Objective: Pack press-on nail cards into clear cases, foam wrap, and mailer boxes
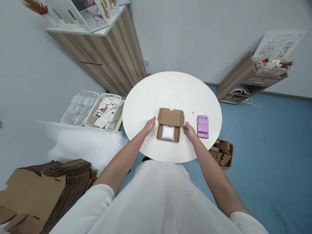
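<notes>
A small brown cardboard box (pixel 171 117) lies on the round white table (pixel 143 94) with its lid raised at the far side. Inside it rests a white padded packet (pixel 168 133) that looks wrapped in foam or bubble wrap. My left hand (pixel 149 125) is just left of the box, fingers stretched out and holding nothing. On the other side my right hand (pixel 189 131) is open beside the box's right edge; whether its fingertips touch the cardboard I cannot tell. A phone (pixel 203 126) with a pink screen lies right of my right hand.
At left stand a basket of paper cards (pixel 106 110), a tray of clear packets (pixel 80 107), white foam sheets (pixel 85 143) and a stack of flat cardboard boxes (pixel 36 195). A carton of folded boxes (pixel 223 154) sits on the floor at right. Wooden cabinets (pixel 102 52) border the wall.
</notes>
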